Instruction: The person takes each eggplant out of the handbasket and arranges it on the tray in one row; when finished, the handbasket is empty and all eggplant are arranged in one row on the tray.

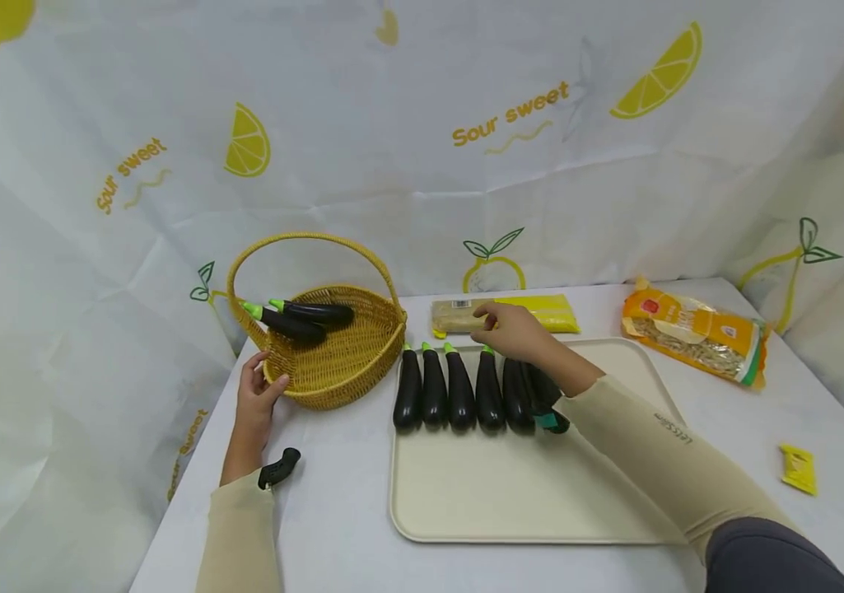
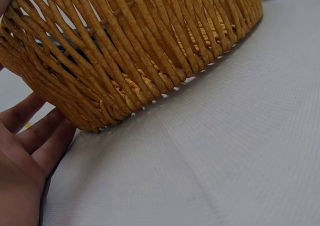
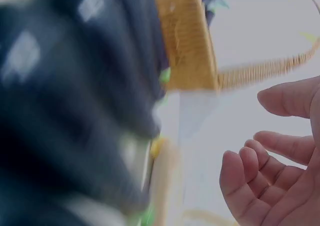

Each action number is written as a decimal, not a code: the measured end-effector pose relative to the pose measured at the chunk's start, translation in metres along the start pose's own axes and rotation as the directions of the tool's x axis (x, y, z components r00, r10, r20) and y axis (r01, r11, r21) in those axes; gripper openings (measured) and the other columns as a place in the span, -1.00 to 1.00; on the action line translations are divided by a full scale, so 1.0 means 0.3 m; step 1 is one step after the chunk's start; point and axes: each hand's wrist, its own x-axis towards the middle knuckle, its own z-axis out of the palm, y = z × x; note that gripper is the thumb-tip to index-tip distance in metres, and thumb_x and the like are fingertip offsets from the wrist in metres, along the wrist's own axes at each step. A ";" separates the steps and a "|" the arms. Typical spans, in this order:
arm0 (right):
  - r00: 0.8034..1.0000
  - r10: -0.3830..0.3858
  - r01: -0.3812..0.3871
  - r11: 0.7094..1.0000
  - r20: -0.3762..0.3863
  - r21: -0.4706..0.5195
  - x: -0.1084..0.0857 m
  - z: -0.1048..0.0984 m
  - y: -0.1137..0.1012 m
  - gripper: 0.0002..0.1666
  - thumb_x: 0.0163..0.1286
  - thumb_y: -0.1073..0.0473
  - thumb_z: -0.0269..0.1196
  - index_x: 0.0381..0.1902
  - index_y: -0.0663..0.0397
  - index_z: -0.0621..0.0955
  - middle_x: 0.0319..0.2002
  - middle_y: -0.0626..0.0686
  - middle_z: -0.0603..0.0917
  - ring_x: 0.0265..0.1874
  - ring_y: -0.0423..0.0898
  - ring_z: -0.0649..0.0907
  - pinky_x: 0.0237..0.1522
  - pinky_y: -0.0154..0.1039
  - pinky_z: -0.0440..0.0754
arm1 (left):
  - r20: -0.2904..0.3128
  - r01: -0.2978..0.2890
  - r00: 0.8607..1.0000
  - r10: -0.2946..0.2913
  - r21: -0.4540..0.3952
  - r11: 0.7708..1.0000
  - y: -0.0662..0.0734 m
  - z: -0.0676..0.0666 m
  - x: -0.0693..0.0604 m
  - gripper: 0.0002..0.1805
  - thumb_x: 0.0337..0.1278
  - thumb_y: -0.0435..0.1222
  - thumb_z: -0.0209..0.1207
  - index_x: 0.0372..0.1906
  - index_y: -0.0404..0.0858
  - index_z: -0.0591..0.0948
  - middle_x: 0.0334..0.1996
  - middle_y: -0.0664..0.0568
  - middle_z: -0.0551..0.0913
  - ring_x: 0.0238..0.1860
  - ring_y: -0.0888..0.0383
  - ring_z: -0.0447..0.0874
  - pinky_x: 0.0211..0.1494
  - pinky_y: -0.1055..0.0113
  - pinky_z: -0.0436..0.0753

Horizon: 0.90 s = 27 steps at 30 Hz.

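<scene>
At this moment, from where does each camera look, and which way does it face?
Head: worn on the head, facing forward and down at the basket, tray and eggplants; the left hand, right hand and sleeved forearms show.
Left wrist: worn there, facing the basket's woven outside and white tabletop; part of the left hand shows at left.
Right wrist: worn there, facing blurred eggplants and, beyond them, the basket; the right hand's thumb and fingers show at right.
Shared: head and right wrist views both show basket and eggplants.
</scene>
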 end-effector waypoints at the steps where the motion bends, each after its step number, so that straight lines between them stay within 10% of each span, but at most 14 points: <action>1: 1.000 -0.021 0.021 1.000 0.019 0.003 0.018 0.014 -0.035 -0.43 0.36 -0.02 0.24 0.24 0.13 0.50 -0.12 0.11 0.61 -0.41 -0.05 0.57 -0.33 -0.12 0.53 | 0.001 -0.004 1.000 0.004 0.000 1.000 -0.002 -0.002 0.000 -0.34 0.29 -0.44 0.16 0.39 -0.11 0.17 0.35 -0.17 0.25 0.20 0.07 0.33 0.10 0.46 0.41; 16: 0.905 -0.348 0.354 0.935 0.246 0.022 0.350 0.221 -0.475 -0.49 0.45 0.03 0.18 0.29 0.07 0.47 -0.06 -0.01 0.61 -0.15 -0.15 0.58 -0.09 -0.22 0.52 | 0.005 -0.042 0.999 0.042 0.006 0.999 -0.013 -0.016 0.023 -0.34 0.26 -0.48 0.15 0.38 -0.13 0.18 0.36 -0.20 0.26 0.20 0.03 0.36 0.08 0.47 0.43; 27: 0.934 -0.303 0.296 0.953 0.192 0.064 0.624 0.371 -0.577 -0.42 0.46 0.12 0.18 0.39 -0.01 0.35 0.14 0.03 0.52 0.08 -0.08 0.52 0.02 -0.20 0.50 | 0.024 -0.034 0.999 0.035 -0.021 0.999 -0.024 -0.013 0.027 -0.30 0.23 -0.51 0.16 0.40 -0.21 0.14 0.36 -0.21 0.27 0.20 -0.02 0.37 0.07 0.46 0.45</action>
